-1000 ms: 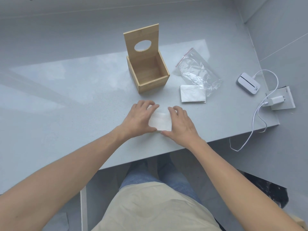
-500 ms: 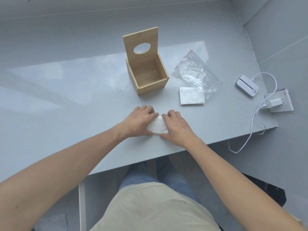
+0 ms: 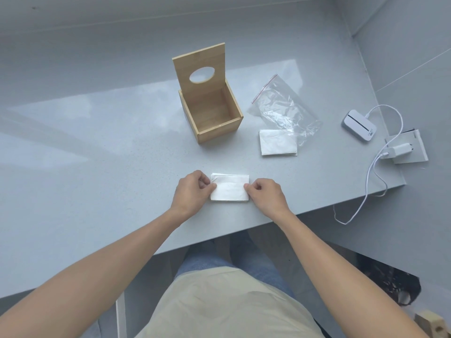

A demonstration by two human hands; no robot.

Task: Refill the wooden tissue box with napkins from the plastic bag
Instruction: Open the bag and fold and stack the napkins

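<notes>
I see a folded white napkin [image 3: 229, 187] lying flat on the grey bench [image 3: 97, 167], near its front edge. The left hand [image 3: 192, 191] pinches the left edge of this napkin between thumb and fingers, so its grip is closed on the napkin. The right hand [image 3: 264, 193] does the same at the right edge, with the fingers curled in and the grip closed on the paper. Farther on the bench stands the wooden tissue box [image 3: 212, 113]; its lid with the oval hole is raised upright at the far side, and the inside that I can see is bare wood. To the right of the box lies the clear plastic bag [image 3: 285, 111] with a red strip at its mouth, crumpled and flat. A second stack of napkins [image 3: 277, 142] lies at the near end of the bag, and the bag overlaps its far right corner. At the far right there is a small white device [image 3: 358, 125] with a white cable [image 3: 373, 172], and a charger [image 3: 399, 151] plugged in.
</notes>
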